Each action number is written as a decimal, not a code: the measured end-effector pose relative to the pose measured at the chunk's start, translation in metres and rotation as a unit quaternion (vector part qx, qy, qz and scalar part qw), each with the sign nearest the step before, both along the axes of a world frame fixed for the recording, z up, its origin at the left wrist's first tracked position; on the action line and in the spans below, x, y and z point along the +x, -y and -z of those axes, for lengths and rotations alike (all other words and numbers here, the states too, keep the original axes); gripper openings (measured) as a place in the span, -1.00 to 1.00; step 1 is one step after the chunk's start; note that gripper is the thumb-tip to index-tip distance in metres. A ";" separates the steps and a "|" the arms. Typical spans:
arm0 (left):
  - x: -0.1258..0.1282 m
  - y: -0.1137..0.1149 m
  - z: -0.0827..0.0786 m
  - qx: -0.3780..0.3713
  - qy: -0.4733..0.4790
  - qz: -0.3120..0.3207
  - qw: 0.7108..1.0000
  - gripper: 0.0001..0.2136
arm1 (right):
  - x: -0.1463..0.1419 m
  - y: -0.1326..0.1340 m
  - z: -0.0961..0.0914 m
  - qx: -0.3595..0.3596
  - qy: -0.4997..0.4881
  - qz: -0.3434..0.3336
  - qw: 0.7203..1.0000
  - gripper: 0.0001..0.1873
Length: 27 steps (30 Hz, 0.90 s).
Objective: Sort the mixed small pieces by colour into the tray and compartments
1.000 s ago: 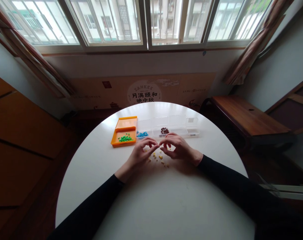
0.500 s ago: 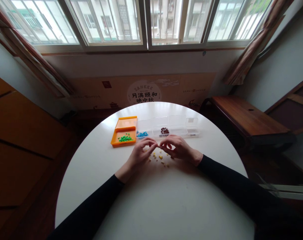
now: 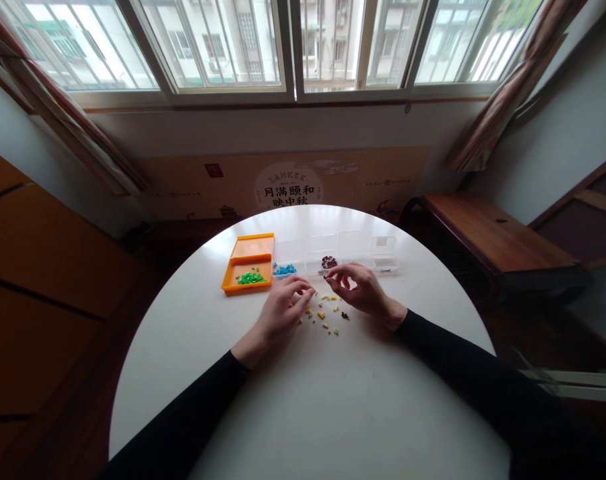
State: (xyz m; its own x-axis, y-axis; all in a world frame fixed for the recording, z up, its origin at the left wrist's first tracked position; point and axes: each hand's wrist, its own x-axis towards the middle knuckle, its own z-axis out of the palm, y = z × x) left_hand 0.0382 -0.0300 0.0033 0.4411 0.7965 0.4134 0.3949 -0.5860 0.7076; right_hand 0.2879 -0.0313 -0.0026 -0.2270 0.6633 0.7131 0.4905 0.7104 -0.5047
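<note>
Yellow bits (image 3: 323,315) sit loose between both hands for easy grabbing, right hand (image 3: 363,291) pinches a dark piece (image 3: 327,276) at 6 o'clock of the clear box (image 3: 383,243), left hand (image 3: 281,312) is curled, can't tell if it holds anything.

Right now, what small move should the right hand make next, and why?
Probably ease the right hand forward over the dark red pieces in the clear box and release: its fingertips are pinched just short of that compartment, as if holding one.
</note>
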 end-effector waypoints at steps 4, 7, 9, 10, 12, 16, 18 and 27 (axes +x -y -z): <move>0.000 0.001 -0.001 0.002 -0.004 -0.003 1.000 -0.83 | -0.001 0.000 -0.001 0.002 -0.001 -0.002 1.000 -0.93; 0.000 0.001 -0.001 0.000 -0.005 -0.002 1.000 -0.83 | -0.001 -0.004 0.000 0.000 -0.004 0.016 1.000 -0.91; 0.000 0.001 -0.001 0.002 -0.008 0.002 1.000 -0.83 | 0.000 -0.009 0.002 -0.009 -0.007 0.053 0.999 -0.89; 0.000 0.001 -0.002 0.005 -0.011 0.004 1.000 -0.83 | 0.001 -0.011 0.003 -0.015 -0.004 0.076 0.997 -0.88; 0.000 0.001 -0.002 0.014 -0.019 0.007 1.000 -0.83 | 0.003 -0.016 0.005 -0.032 0.014 0.128 0.991 -0.86; 0.001 0.003 -0.005 0.048 -0.040 0.008 0.998 -0.86 | 0.006 -0.018 0.008 -0.062 0.049 0.180 0.980 -0.80; 0.001 0.005 -0.005 0.071 -0.050 0.018 0.996 -0.89 | 0.005 -0.017 0.008 -0.071 0.051 0.177 0.980 -0.77; 0.009 0.018 -0.004 0.167 -0.193 0.177 0.950 -0.70 | 0.003 -0.014 0.008 -0.080 0.039 0.151 0.984 -0.82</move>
